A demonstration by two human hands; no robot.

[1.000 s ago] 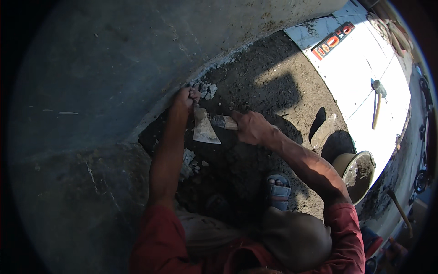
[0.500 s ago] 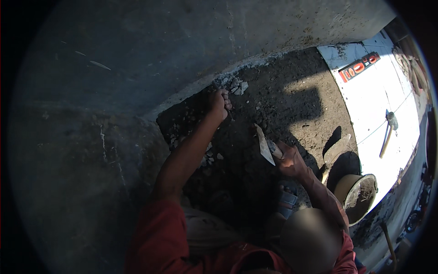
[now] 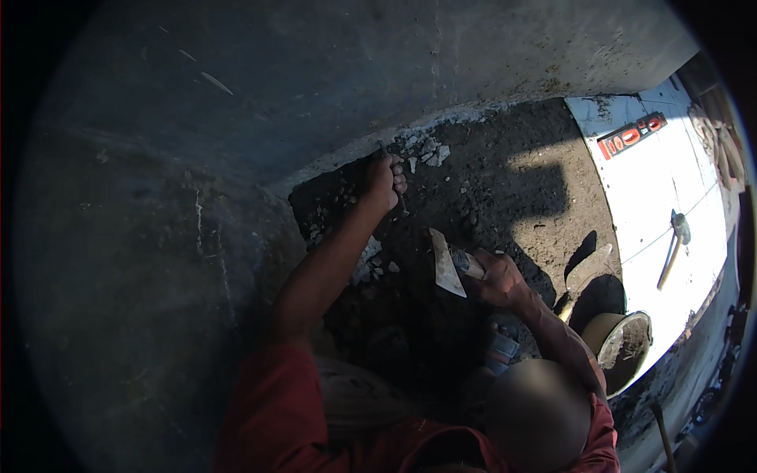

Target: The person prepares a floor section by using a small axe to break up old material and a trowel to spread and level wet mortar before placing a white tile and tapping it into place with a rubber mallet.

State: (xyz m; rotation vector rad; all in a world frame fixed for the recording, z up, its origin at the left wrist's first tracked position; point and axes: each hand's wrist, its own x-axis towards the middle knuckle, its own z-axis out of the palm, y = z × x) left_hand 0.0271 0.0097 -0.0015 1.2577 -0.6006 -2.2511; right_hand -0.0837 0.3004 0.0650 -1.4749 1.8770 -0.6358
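My left hand point(image 3: 388, 183) is closed around a thin metal rod, likely a chisel point(image 3: 403, 206), against the foot of the grey concrete wall, beside whitish broken chips point(image 3: 434, 154). My right hand point(image 3: 501, 280) grips the wrapped wooden handle of a hatchet point(image 3: 446, 268), its pale, dirty blade below and right of my left hand, apart from the rod. Both hands are over dark, rough mortar or soil point(image 3: 520, 134), scattered with small rubble and deeply shadowed near my body.
Concrete walls point(image 3: 236, 94) bound the left and top. At right are white tiles point(image 3: 662, 181) bearing a red-and-black level point(image 3: 631, 135) and a mallet point(image 3: 674, 244). A trowel point(image 3: 587, 268) and a bucket point(image 3: 623, 351) lie near my right arm. My sandalled foot point(image 3: 501, 347) is below.
The hatchet has swung rightward and down from beside my left hand, its blade turning, then shifted slightly left. My left hand still holds the rod. The whole view has shifted rightward.
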